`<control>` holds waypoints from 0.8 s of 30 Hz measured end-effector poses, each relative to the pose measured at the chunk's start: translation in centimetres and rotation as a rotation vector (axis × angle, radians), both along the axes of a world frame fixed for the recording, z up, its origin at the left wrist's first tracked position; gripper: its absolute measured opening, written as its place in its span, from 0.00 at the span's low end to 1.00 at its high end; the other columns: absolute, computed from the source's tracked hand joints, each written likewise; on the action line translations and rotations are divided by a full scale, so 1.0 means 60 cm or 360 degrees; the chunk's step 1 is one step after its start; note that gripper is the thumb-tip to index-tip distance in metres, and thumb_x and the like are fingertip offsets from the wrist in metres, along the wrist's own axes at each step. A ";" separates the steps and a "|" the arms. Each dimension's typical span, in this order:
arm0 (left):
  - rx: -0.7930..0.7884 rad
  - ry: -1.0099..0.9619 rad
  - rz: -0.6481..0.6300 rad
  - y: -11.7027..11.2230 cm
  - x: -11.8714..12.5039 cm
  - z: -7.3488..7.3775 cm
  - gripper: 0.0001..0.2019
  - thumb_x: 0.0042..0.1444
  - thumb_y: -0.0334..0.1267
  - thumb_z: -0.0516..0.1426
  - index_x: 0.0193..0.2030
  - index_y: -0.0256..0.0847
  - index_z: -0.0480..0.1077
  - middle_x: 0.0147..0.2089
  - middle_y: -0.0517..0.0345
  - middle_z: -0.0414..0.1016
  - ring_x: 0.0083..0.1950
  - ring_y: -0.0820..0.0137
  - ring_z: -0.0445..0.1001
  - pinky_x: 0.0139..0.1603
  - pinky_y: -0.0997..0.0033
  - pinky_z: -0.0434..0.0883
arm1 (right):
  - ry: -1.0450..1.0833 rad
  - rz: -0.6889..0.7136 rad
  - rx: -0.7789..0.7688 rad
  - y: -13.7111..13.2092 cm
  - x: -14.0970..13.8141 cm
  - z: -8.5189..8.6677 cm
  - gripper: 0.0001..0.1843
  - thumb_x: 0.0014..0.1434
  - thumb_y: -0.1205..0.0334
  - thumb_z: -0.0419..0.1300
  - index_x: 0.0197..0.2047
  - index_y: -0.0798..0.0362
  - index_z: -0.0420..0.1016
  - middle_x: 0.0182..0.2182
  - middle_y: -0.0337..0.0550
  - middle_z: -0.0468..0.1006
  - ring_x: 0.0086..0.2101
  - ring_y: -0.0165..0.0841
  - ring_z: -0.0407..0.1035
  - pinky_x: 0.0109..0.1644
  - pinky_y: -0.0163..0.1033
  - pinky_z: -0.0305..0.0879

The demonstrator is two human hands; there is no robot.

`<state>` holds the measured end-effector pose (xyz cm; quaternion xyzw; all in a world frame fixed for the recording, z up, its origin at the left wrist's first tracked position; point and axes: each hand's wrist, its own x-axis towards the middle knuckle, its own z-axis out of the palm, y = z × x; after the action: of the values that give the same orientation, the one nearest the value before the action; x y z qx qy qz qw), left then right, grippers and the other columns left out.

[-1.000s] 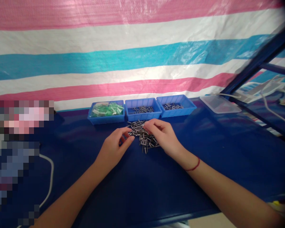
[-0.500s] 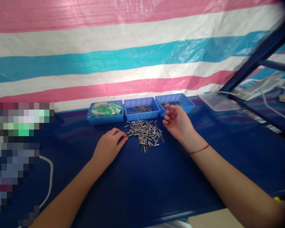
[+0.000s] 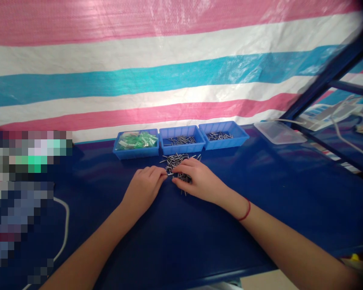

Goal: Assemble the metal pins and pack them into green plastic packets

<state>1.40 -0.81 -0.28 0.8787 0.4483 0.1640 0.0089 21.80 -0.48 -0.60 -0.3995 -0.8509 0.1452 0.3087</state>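
Observation:
A heap of silver blind rivets (image 3: 174, 160) lies on the dark blue table in front of three blue bins. At its left edge my left hand (image 3: 145, 186) is closed in a pinch, with the end of one rivet (image 3: 170, 174) showing at the fingertips. Over the right side of the heap my right hand (image 3: 203, 180) reaches in, thumb and fingers apart, close to that rivet's free end. It hides part of the pile, and I see nothing held in it.
Behind the heap stand a left bin (image 3: 136, 152) with green-and-clear plastic packets, a middle bin (image 3: 183, 149) and a right bin (image 3: 226, 143), both with rivets. A clear plastic lid (image 3: 280, 133) lies farther right. A white cable (image 3: 67, 217) runs at left.
My right hand has come from in front of the right bin down and left onto the heap, near my left fingertips. My left hand has shifted only slightly.

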 end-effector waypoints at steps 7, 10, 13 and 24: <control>-0.0095 -0.0514 -0.0049 -0.006 0.003 0.002 0.09 0.62 0.37 0.54 0.48 0.41 0.69 0.42 0.55 0.76 0.43 0.67 0.74 0.46 0.67 0.68 | 0.0078 0.0087 0.0028 0.002 -0.003 -0.001 0.08 0.63 0.64 0.56 0.38 0.53 0.76 0.35 0.47 0.77 0.37 0.36 0.68 0.43 0.43 0.64; -0.0281 -0.0788 0.0083 -0.007 0.005 0.003 0.11 0.60 0.39 0.57 0.49 0.41 0.69 0.42 0.58 0.77 0.39 0.70 0.75 0.42 0.71 0.70 | 0.0190 0.0063 -0.0044 0.002 -0.004 0.002 0.06 0.62 0.64 0.57 0.38 0.53 0.76 0.36 0.46 0.78 0.38 0.35 0.69 0.44 0.42 0.64; -0.0409 -0.0894 0.0145 -0.006 0.007 0.006 0.08 0.59 0.40 0.57 0.43 0.41 0.71 0.40 0.59 0.77 0.37 0.72 0.75 0.40 0.73 0.71 | 0.0278 0.0055 -0.0104 0.001 -0.006 0.003 0.05 0.61 0.65 0.58 0.38 0.52 0.76 0.35 0.44 0.79 0.38 0.35 0.70 0.45 0.42 0.64; -0.0464 -0.1000 0.0146 -0.008 0.008 0.009 0.08 0.59 0.42 0.56 0.40 0.42 0.73 0.38 0.58 0.76 0.36 0.71 0.73 0.39 0.72 0.71 | 0.0415 0.0036 -0.0194 -0.002 -0.009 0.005 0.04 0.59 0.65 0.60 0.37 0.51 0.76 0.33 0.43 0.79 0.36 0.35 0.71 0.44 0.42 0.65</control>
<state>1.88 -1.31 0.24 0.7536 0.4815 0.3609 0.2645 21.26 -0.61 -0.30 -0.3858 -0.7976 0.2507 0.3900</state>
